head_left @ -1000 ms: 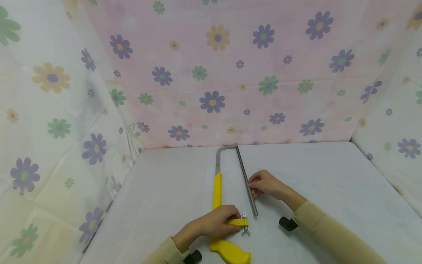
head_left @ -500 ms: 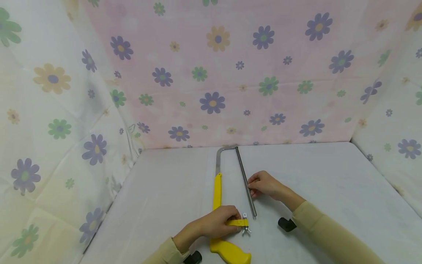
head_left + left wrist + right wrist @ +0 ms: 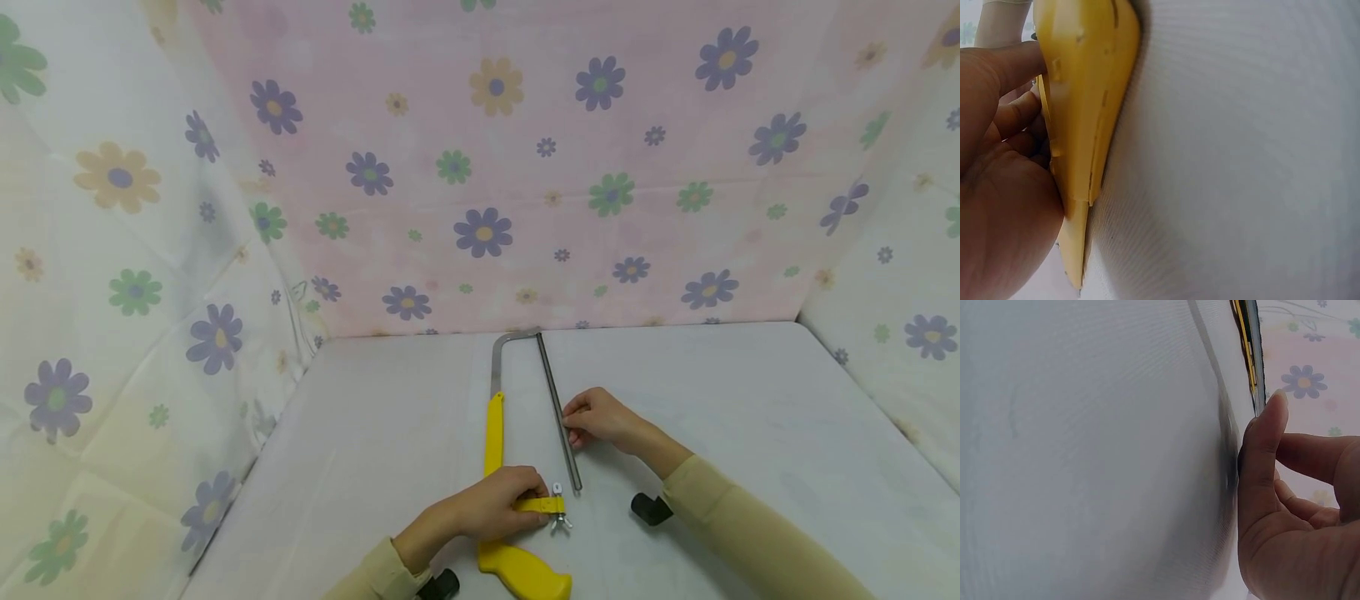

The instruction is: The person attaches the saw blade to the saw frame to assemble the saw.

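A hacksaw with a yellow frame (image 3: pixel 493 433) and a grey metal bow lies on the table in the head view. My left hand (image 3: pixel 495 500) grips its yellow part near the handle (image 3: pixel 525 573), which fills much of the left wrist view too. From under those fingers a short yellow arm ends in a metal pin with a wing nut (image 3: pixel 559 523). The long grey blade (image 3: pixel 555 396) meets the bow's tip at its far end; its near end lies loose, just right of the pin. My right hand (image 3: pixel 603 419) pinches the blade's lower half between thumb and fingers.
A white cloth covers the table (image 3: pixel 390 417). Flower-print curtains (image 3: pixel 480 167) stand behind it and at both sides. A black wrist camera (image 3: pixel 651 508) hangs below the right sleeve, and another (image 3: pixel 439 585) sits by the left cuff.
The blade's near end has swung slightly left, closer to the pin. The right hand and sleeve shifted left a little with it. The left hand and the frame look unmoved.
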Available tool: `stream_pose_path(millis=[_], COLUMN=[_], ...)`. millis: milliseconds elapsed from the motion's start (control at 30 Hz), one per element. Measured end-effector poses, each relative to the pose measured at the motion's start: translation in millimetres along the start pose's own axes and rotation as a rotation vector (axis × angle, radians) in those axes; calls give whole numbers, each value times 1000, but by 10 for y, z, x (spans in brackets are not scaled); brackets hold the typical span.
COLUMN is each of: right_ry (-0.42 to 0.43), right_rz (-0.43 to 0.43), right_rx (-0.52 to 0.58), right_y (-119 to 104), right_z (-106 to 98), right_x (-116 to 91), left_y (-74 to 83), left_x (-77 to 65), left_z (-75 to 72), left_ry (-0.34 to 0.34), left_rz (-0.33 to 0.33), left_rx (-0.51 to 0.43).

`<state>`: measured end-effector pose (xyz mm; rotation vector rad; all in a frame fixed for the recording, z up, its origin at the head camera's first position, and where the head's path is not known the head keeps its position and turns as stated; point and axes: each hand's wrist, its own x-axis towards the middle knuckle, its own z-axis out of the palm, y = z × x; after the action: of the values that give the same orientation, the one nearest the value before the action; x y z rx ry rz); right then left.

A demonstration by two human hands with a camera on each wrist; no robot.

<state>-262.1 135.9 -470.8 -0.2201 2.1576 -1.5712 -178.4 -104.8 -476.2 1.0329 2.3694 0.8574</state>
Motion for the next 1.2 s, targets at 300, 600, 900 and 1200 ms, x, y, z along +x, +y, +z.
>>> stream_pose_path(millis=[300, 600, 900, 1200], right_ry=[-6, -10, -27, -24], right_rz=[-4, 4, -11, -18], right_rx=[17, 52, 68, 73], right_y=[-16, -32, -16, -6], right_z=[16, 47, 70, 76], right_x=[-13, 5, 25, 39], left_y=[-10, 2, 6, -61], left_x=[13, 12, 14, 13], left_z=[-5, -17, -17, 3], left_ry=[0, 2, 2, -7], left_rz=[16, 28, 26, 56], left_rx=[-10, 3, -3, -4])
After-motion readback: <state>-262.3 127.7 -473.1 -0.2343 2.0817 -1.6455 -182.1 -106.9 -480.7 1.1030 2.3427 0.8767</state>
